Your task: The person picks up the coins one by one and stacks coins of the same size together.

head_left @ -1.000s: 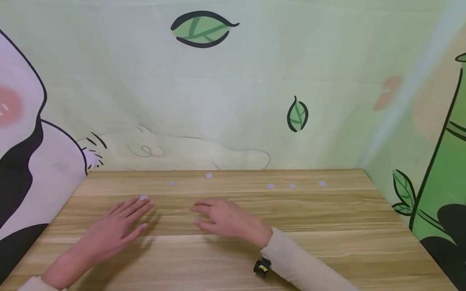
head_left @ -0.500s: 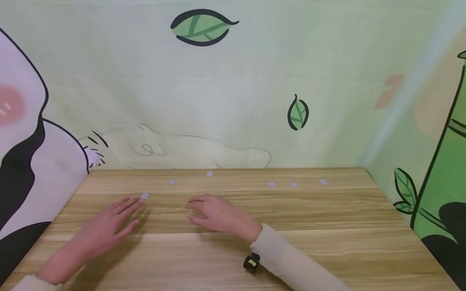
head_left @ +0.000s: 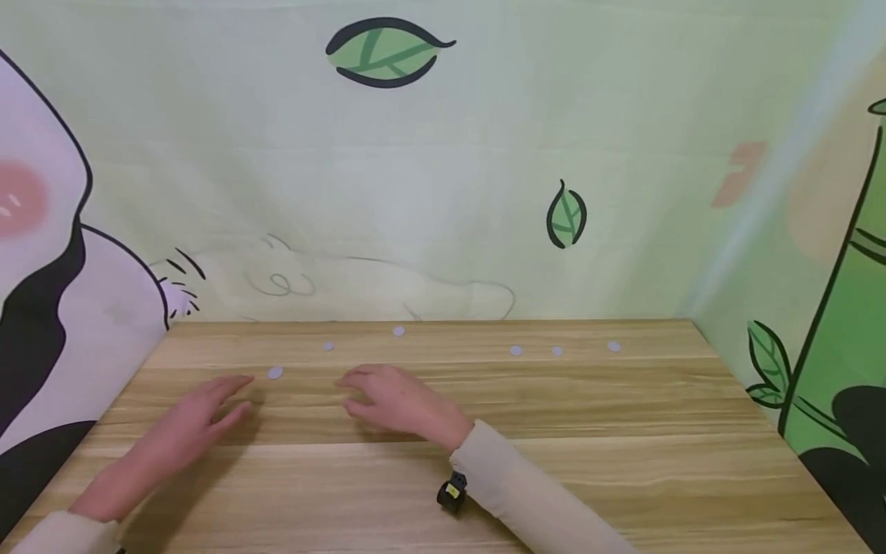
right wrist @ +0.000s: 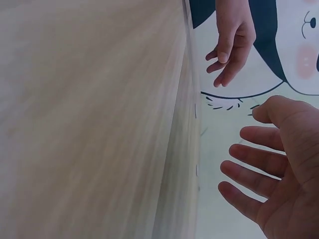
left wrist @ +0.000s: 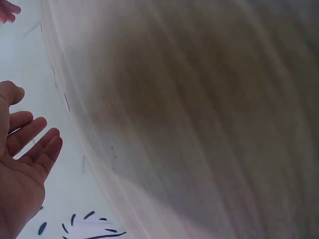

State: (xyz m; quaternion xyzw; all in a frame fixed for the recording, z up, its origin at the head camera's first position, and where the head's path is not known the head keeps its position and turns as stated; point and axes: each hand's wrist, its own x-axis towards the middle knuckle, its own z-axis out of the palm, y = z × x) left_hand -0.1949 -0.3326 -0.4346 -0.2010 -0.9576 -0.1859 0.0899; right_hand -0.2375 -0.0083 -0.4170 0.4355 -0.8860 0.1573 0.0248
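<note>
My left hand (head_left: pixel 190 419) hovers over the left part of the wooden table (head_left: pixel 588 477), its fingers loosely bent and holding nothing. Just beyond its fingertips lies a small pale round spot (head_left: pixel 274 373). Near the middle, my right hand (head_left: pixel 398 404) is held above the wood with relaxed fingers pointing left, and it too holds nothing. In the left wrist view the left hand (left wrist: pixel 27 159) shows its palm with spread thumb and fingers. The right wrist view has the right hand (right wrist: pixel 279 164) with gently curved, separate fingers, and the left one farther off.
More pale round spots lie along the far side of the table, such as a spot (head_left: pixel 398 332) at the middle and another spot (head_left: pixel 614 347) to the right. A printed cloth backdrop (head_left: pixel 443 169) with leaves rises behind the far edge. A small black device (head_left: pixel 452 492) hangs at the right cuff.
Both hands have shifted left. The left hand has drawn back from the pale spot that its fingers partly covered, and its fingers look closer together. The spots stay in place.
</note>
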